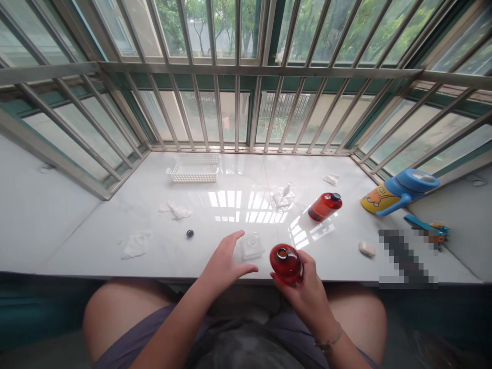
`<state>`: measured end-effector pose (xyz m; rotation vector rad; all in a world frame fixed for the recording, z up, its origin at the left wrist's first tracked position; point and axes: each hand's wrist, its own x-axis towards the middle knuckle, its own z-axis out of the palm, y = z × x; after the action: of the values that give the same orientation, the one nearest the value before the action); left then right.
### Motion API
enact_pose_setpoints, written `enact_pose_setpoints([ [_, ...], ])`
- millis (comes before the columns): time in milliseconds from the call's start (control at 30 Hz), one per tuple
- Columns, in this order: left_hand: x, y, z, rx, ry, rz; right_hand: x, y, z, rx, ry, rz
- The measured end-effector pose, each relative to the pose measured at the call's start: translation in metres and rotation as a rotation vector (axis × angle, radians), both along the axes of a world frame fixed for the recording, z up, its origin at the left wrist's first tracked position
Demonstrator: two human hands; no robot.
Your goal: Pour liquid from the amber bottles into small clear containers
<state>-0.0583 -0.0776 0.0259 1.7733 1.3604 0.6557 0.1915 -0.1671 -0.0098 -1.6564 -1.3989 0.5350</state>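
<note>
The right hand point(307, 284) is grasping a red bottle point(283, 269) at the near edge of the counter point(96, 246), its grip closing around the lower right of the body. By my guess it is holding there so the neck is staying clear, the uncapped mouth facing upward. The left hand point(226, 261) is holding nothing: its grip is released, thumb and fingers standing apart beside a clear container point(252, 250). Whether a fingertip is touching that container, I am not able to tell. A black cap point(189, 233) is lying to the left, probably out of the hands' way. A second red bottle point(323, 209), capped, is resting beyond the held one, leaving space around the right hand. Crumpled tissues point(180, 211) are lying beyond the cap, perhaps set aside.
</note>
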Motion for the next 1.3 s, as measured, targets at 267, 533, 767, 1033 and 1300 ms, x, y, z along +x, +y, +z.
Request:
enact_pose_setpoints([
  [267,0.018,0.026,-0.03,-0.033,0.035,-0.002,0.02,0.022,-0.003,0.092,-0.133,0.137],
  [533,0.002,0.004,-0.003,0.067,0.011,-0.02,0.026,0.028,-0.008,0.142,-0.169,0.22],
  [767,-0.003,-0.01,-0.005,0.141,0.026,-0.003,0.023,0.032,0.0,0.212,-0.286,0.273],
  [1033,-0.003,-0.013,-0.007,0.192,0.037,-0.021,0.024,0.038,0.009,0.28,-0.456,0.317],
  [1300,-0.003,-0.014,-0.004,0.183,0.033,-0.037,0.027,0.043,0.015,0.326,-0.533,0.325],
])
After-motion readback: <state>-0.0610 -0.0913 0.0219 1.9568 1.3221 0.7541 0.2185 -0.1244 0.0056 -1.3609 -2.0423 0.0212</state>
